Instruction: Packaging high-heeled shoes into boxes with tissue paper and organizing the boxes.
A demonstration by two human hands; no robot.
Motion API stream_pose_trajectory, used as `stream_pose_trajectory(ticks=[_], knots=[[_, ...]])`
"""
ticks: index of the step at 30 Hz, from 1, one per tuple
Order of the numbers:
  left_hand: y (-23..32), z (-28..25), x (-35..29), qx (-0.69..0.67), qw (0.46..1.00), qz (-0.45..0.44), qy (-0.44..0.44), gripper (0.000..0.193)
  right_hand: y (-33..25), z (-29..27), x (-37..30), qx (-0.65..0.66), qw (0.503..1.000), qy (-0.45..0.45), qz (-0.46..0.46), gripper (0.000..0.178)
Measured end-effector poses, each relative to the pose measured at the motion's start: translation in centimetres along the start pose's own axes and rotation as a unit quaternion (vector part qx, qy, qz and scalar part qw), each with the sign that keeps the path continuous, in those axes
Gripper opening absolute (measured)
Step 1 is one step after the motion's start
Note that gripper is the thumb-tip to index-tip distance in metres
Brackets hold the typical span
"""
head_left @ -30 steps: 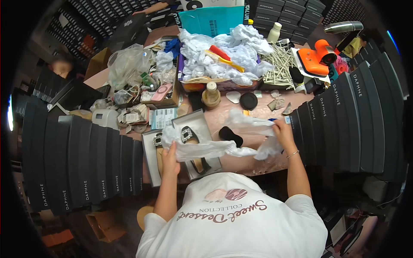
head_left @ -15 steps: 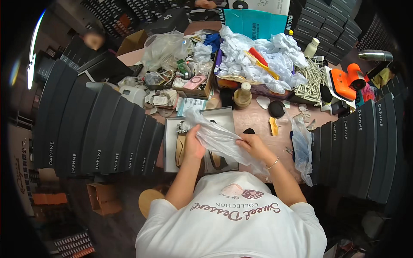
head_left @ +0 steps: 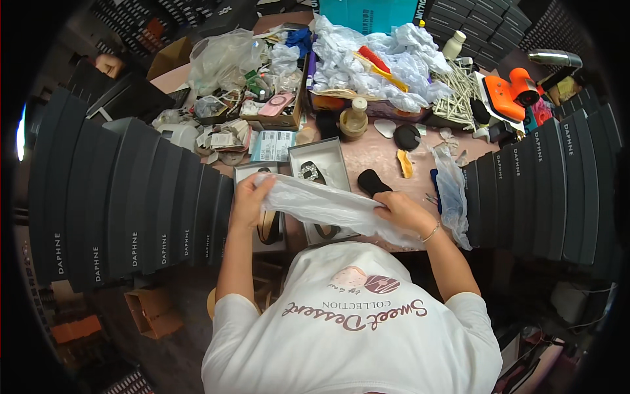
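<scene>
A strip of thin white tissue paper [head_left: 321, 203] is stretched between my two hands, above two light-lined box halves. My left hand [head_left: 247, 202] pinches its left end, and my right hand [head_left: 401, 213] grips it near the right end, where it droops toward my shirt. Beneath the left end, a dark shoe with a tan inside [head_left: 268, 228] lies in the left box half [head_left: 244, 172]. Another shoe [head_left: 311, 172], with a sparkling ornament, lies in the right box half [head_left: 335, 150], its middle hidden by the paper. Beyond my right hand is a black flat pad [head_left: 373, 182].
Dark shoeboxes stand in rows at left [head_left: 125, 197] and right [head_left: 551, 190]. Behind are crumpled white paper [head_left: 380, 59], a glue jar [head_left: 354, 119], white sticks [head_left: 456, 98] and an orange device [head_left: 508, 95]. A clear plastic bag [head_left: 451, 197] hangs over the table edge at right.
My hands have moved farther apart, the left one outward, pulling the bunched paper into a wider, flatter strip. The whole view has shifted a little, showing more of the shoes and black pad.
</scene>
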State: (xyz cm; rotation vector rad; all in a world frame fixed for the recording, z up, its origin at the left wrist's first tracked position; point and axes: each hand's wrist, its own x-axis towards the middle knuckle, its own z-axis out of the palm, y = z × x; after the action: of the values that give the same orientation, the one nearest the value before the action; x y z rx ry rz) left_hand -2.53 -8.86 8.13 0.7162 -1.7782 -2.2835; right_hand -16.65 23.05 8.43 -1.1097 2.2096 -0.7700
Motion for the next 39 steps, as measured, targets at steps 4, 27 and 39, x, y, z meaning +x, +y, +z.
stream_pose_trajectory(ticks=[4, 27, 39], knots=[[-1.8, -1.1, 0.7, -0.013, 1.0, 0.013, 0.025, 0.015, 3.0, -0.1, -3.2, 0.118, 0.989, 0.05, 0.078, 0.012], [-4.9, -7.7, 0.5, -0.095, 0.978, -0.111, 0.146, 0.025, 2.7, 6.3, -0.5, -0.14, 0.98, 0.114, -0.088, 0.06], [-7.5, -9.3, 0.2, 0.008, 0.982, -0.131, 0.132, 0.021, 6.8, 4.2, 1.3, 0.135, 0.973, 0.184, 0.038, 0.018]])
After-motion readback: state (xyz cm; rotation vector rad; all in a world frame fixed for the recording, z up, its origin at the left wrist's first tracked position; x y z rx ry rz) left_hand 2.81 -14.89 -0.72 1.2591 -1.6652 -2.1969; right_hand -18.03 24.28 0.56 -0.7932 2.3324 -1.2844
